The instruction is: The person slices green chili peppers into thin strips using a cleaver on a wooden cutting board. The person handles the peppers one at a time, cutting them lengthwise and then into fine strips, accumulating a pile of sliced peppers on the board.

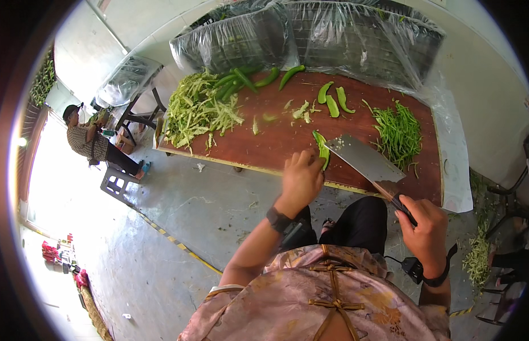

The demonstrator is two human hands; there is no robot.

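At the near edge of the reddish-brown table [264, 151], my left hand [304, 177] has its fingers on a split green pepper [321, 149]. My right hand [424, 226] grips the dark handle of a cleaver [366, 160]. The blade lies flat-side up over the table, its far corner close to the pepper and dotted with seeds. Beyond it lie several pepper halves [333, 106]. To the right is a heap of finely cut green pepper strips [398, 132]. Pale pepper cores and trimmings [196, 113] are piled at the left, with whole long green peppers [246, 80] beside them.
Plastic sheeting [358, 47] drapes over a dark piece along the table's back. A person [92, 138] in a checked shirt stands far left near a grey stool [115, 183]. Pale scraps [476, 258] lie on the floor at right, near dark chair legs [505, 213].
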